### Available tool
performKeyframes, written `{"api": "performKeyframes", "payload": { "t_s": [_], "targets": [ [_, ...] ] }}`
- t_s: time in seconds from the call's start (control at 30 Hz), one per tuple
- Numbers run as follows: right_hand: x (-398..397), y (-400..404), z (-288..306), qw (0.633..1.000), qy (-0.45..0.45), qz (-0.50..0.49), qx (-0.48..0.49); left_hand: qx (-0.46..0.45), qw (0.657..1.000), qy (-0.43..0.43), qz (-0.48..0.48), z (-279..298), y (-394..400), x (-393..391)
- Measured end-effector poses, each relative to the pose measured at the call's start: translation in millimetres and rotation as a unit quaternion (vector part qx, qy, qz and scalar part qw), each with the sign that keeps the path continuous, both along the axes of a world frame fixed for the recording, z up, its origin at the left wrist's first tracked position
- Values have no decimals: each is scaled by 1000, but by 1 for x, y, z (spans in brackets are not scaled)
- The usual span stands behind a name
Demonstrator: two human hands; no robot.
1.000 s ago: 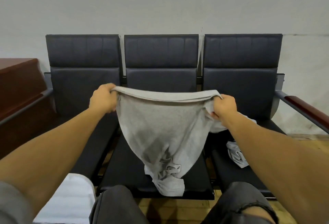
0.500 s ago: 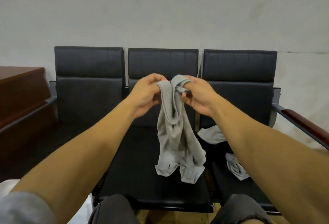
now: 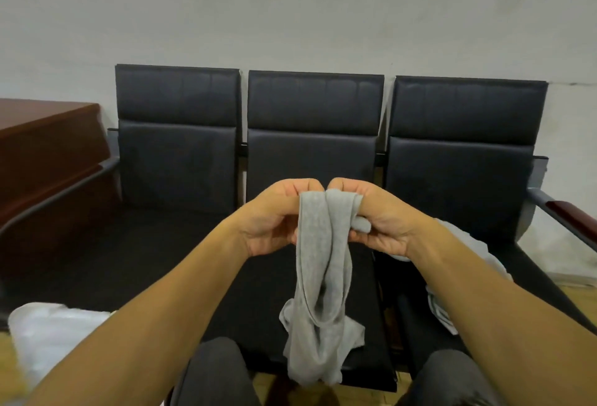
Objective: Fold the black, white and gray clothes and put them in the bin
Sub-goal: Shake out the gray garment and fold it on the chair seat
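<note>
i've got my left hand [image 3: 274, 216] and right hand [image 3: 376, 218] knuckle to knuckle in front of the middle seat [image 3: 258, 292] of the black bench, each curled tight round the top edge of the gray garment [image 3: 319, 283]. it hangs doubled in a long loop, its lower end in front of the seat's front edge. pale clothes [image 3: 465, 276] lie on the right seat, and something white [image 3: 48, 334] sits low at my left.
</note>
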State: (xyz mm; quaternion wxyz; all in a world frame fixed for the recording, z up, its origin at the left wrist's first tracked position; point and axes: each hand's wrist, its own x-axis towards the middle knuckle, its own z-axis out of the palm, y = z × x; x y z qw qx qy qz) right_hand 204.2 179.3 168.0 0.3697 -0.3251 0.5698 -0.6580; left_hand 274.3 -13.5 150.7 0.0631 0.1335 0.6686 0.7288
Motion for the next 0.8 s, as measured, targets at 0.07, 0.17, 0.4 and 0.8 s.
{"api": "performKeyframes", "payload": {
  "t_s": [0.07,0.17,0.4,0.8],
  "targets": [
    [-3,0,-6,999,-18,43,13,3,999,-24,-26,-7,0,1],
    [-27,-13,-19,998,-3,-52,34,-6,998,-48,48,-10,-5,-19],
    [-173,-6,43,801,143,-581,1,-8,885,58,461,74,-101,-108],
    [-147,73,-50,757,421,-453,210,-266,889,68,366,14,-174,-59]
  ]
}}
